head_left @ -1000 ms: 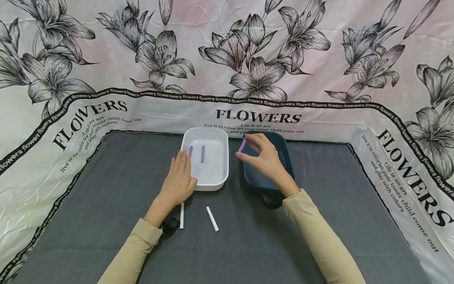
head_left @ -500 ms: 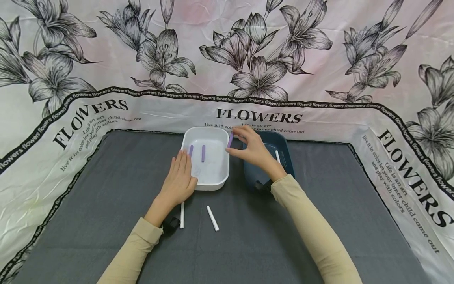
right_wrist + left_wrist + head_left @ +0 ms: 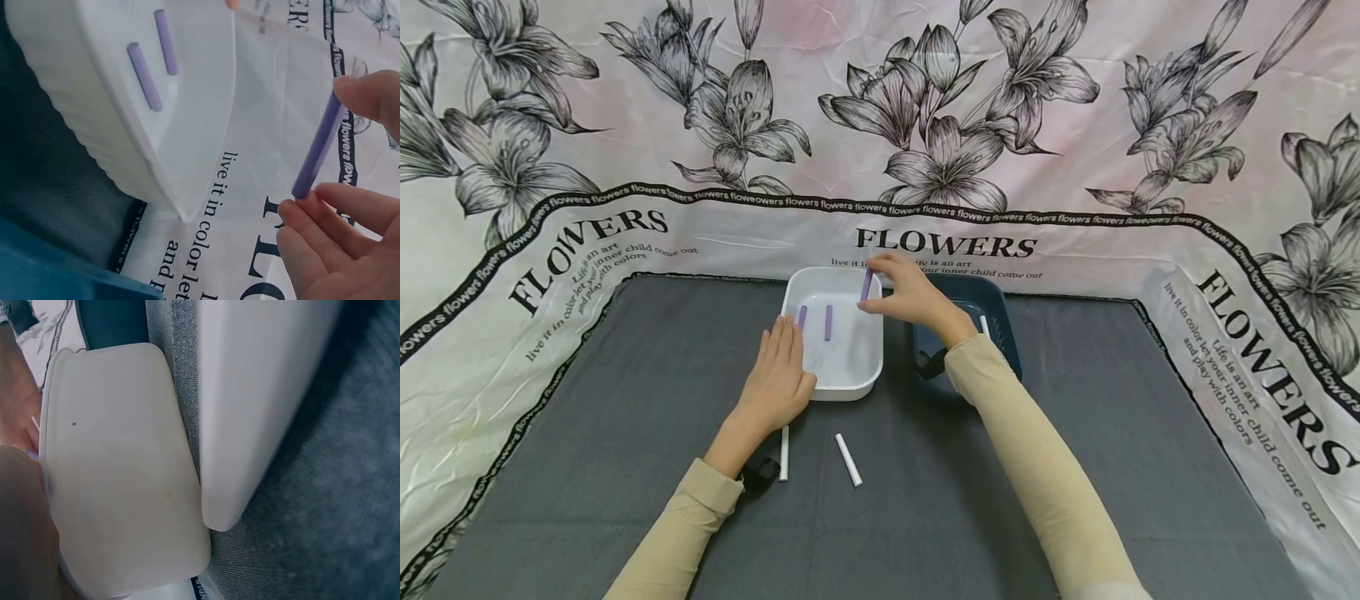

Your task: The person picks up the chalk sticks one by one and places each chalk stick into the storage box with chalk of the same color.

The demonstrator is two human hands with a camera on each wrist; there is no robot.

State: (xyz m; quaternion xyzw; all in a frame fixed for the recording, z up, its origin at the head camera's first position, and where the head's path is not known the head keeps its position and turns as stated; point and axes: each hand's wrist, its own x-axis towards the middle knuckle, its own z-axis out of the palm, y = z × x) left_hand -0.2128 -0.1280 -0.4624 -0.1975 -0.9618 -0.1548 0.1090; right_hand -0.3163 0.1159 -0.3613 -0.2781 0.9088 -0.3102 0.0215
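Note:
A purple chalk stick is pinched endwise between the thumb and fingertips of my right hand, above the right rim of the white tray. The right wrist view shows the same purple chalk held clear of the tray. Two more purple chalks lie inside the tray: one near its middle, the other partly hidden by my left fingers. My left hand rests on the tray's left rim, fingers straight. In the left wrist view the tray's outer wall fills the left half.
A dark blue tray stands right of the white one, with a white chalk in it. Two white chalks lie on the grey cloth in front, one slanted, one beside my left wrist. A flower-printed sheet hangs behind.
My right hand has carried the purple chalk leftward from over the blue tray to the white tray's right rim. The left hand stays in place.

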